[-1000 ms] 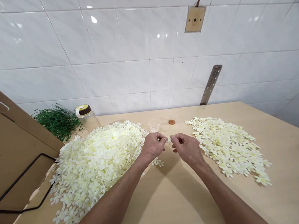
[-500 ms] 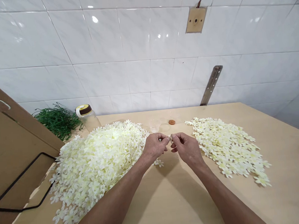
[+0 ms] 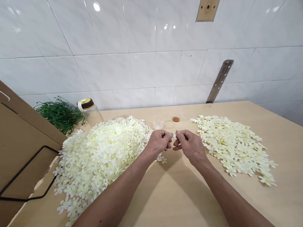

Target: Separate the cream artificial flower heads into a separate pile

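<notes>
My left hand [image 3: 158, 142] and my right hand [image 3: 191, 146] face each other above the table, fingertips nearly touching. Between them shows a small white artificial flower [image 3: 174, 136], pinched by thumb and forefinger on both sides and mostly covered by the fingers. Left of my hands rises a big heap of cream-white artificial flowers [image 3: 105, 154]. To the right, a flatter spread of similar flowers [image 3: 235, 144] lies on the table. A loose flower [image 3: 161, 158] rests just below my left wrist.
A brown disc [image 3: 175, 119] lies beyond my hands on the wooden table [image 3: 157, 202]. At the back left stand a clear bottle [image 3: 92, 115] with a brown-yellow lid and green artificial foliage [image 3: 60, 114]. A cardboard box [image 3: 17, 145] and black wire frame [image 3: 24, 199] flank the heap. A metal bracket [image 3: 220, 81] is on the tiled wall.
The view has tipped down slightly and shifted left. My fingertips have parted a little, and more of the white flower shows between them.
</notes>
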### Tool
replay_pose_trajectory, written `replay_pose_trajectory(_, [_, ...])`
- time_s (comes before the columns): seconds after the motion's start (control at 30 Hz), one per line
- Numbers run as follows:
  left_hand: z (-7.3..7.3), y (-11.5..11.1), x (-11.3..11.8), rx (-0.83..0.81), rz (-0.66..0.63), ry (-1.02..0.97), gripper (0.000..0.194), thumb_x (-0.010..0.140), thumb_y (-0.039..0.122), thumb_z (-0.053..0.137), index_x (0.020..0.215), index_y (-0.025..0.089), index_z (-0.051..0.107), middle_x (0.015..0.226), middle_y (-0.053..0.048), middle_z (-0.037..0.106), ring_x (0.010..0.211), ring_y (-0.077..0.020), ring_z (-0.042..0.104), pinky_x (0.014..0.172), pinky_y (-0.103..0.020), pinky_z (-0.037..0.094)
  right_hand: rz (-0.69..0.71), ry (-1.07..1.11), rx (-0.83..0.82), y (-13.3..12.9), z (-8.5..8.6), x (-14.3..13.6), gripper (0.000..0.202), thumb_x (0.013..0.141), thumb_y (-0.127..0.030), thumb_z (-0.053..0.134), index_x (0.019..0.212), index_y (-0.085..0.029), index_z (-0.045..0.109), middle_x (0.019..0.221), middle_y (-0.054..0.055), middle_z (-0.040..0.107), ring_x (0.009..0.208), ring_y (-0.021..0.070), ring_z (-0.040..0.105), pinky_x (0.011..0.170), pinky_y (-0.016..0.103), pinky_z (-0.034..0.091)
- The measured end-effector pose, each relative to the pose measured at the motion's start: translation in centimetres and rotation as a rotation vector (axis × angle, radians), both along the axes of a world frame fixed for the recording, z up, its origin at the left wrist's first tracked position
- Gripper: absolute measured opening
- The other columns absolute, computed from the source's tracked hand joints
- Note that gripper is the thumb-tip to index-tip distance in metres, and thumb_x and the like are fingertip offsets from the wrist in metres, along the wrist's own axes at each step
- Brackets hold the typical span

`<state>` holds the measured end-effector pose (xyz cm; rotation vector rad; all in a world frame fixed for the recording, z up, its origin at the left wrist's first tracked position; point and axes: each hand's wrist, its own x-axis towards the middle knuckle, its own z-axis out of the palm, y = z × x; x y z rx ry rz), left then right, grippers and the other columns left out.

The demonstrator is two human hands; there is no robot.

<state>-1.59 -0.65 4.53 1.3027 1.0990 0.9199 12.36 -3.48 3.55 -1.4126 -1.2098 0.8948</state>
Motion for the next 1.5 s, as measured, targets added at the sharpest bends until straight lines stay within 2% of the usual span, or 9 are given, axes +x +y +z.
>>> replay_pose_trajectory(0.17, [0.5,0.2,-0.3,-0.030,0.027,0.020,0.024,0.084,0.026,0.057,0.064,0.015,0.055,0.056,0.000,0.055,0.043,-0.0073,0.049,0.042,-0.020,0.036,0.106,0.089,0.079,0.0,0.0,0.0,0.044,0.083,-0.058,0.059,0.088,-0.015,0.065,0.082,0.007,0.068,0.063,0.0162,0.066,0.053,0.030,0.062])
replay_pose_trajectory(0.4, [0.7,0.1,-0.2,-0.062,0.095,-0.046,0.021,0.079,0.025,0.062,0.062,0.015,0.054,0.056,0.001,0.054,0.042,-0.0068,0.045,0.042,-0.021,0.034,0.039,-0.024,0.144,-0.1,-0.4,-0.1,0.044,0.077,-0.055,0.068,0.094,-0.015,0.068,0.084,0.007,0.067,0.072,0.0184,0.064,0.053,0.031,0.063])
replay_pose_trajectory(0.57, [0.9,-0.2,-0.2,-0.077,0.050,-0.104,0.019,0.078,0.027,0.062,0.065,0.015,0.054,0.061,0.000,0.055,0.044,-0.0063,0.045,0.042,-0.021,0.033,0.099,0.227,-0.003,0.2,0.0,0.3,0.040,0.074,-0.053,0.073,0.094,-0.018,0.071,0.084,0.006,0.067,0.075,0.0177,0.062,0.057,0.030,0.061])
replay_pose_trajectory(0.67, [0.8,-0.2,-0.3,-0.065,-0.034,-0.132,0.024,0.079,0.033,0.061,0.065,0.015,0.053,0.061,0.001,0.055,0.045,-0.0059,0.044,0.042,-0.020,0.030,0.240,0.468,-0.155,0.3,0.3,0.9,0.038,0.075,-0.054,0.073,0.087,-0.019,0.071,0.087,0.006,0.067,0.075,0.0165,0.062,0.058,0.027,0.058])
replay_pose_trajectory(0.77, [0.7,0.0,-0.5,-0.002,-0.041,-0.006,0.026,0.078,0.037,0.062,0.065,0.015,0.055,0.055,0.002,0.052,0.044,-0.0063,0.042,0.042,-0.020,0.029,0.378,0.496,-0.213,0.4,0.3,1.3,0.035,0.074,-0.052,0.074,0.082,-0.018,0.072,0.088,0.006,0.066,0.075,0.0146,0.060,0.060,0.025,0.056])
replay_pose_trajectory(0.9, [1.1,0.3,-0.9,0.094,0.028,0.268,0.021,0.075,0.034,0.062,0.065,0.016,0.059,0.050,0.004,0.050,0.043,-0.0077,0.043,0.045,-0.021,0.033,0.291,0.363,-0.139,0.6,-0.5,1.3,0.035,0.067,-0.050,0.080,0.079,-0.018,0.074,0.080,0.003,0.061,0.074,0.0141,0.055,0.060,0.026,0.055])
replay_pose_trajectory(1.0, [1.5,0.4,-1.3,0.132,0.056,0.347,0.020,0.074,0.033,0.061,0.064,0.017,0.059,0.050,0.004,0.051,0.045,-0.0088,0.044,0.046,-0.022,0.033,0.216,0.261,-0.100,0.9,-1.0,1.2,0.038,0.062,-0.051,0.082,0.074,-0.017,0.073,0.071,0.002,0.059,0.070,0.0148,0.054,0.059,0.029,0.056])
replay_pose_trajectory(1.2, [1.7,1.3,-2.4,0.132,0.097,0.233,0.025,0.077,0.038,0.060,0.065,0.017,0.057,0.054,0.004,0.049,0.044,-0.0074,0.042,0.046,-0.022,0.033,0.239,0.247,-0.110,0.8,-0.9,1.2,0.044,0.068,-0.057,0.077,0.062,-0.015,0.063,0.060,0.000,0.055,0.055,0.0109,0.050,0.052,0.026,0.052])
replay_pose_trajectory(1.5, [2.0,0.9,-2.2,0.066,0.031,0.179,0.025,0.077,0.038,0.063,0.068,0.014,0.062,0.060,0.002,0.052,0.045,-0.0062,0.041,0.047,-0.022,0.035,0.212,0.337,-0.144,0.7,-0.9,1.1,0.048,0.071,-0.061,0.073,0.062,-0.017,0.056,0.059,-0.002,0.052,0.051,0.0100,0.047,0.050,0.025,0.049])
